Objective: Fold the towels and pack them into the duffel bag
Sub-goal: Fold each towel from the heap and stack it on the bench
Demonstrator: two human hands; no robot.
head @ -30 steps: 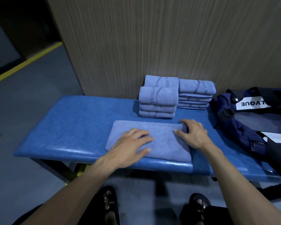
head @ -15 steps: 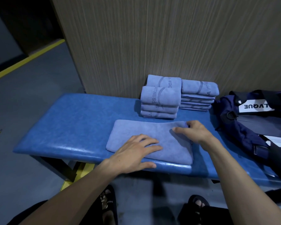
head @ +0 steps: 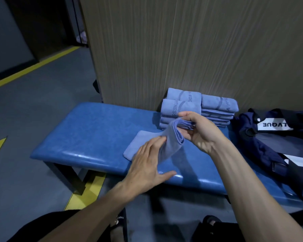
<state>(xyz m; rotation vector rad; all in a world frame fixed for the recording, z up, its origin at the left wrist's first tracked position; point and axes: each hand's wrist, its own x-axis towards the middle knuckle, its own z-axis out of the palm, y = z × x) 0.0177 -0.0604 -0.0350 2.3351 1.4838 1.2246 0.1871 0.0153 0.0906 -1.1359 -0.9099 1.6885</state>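
Lying flat a moment ago, the towel's right end is now pinched and lifted leftward by the right hand, while the left hand presses flat with straight fingers on its near-left part on the bench; another fold is underway, the bag waiting at right.

Right hand raised with fingers curled in a pinch; left hand flat, fingers straight.

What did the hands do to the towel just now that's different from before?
The right hand pinched the towel's right end and lifted it up and over toward the left. The left hand stayed flat on it. The folded stacks and duffel bag did not move.
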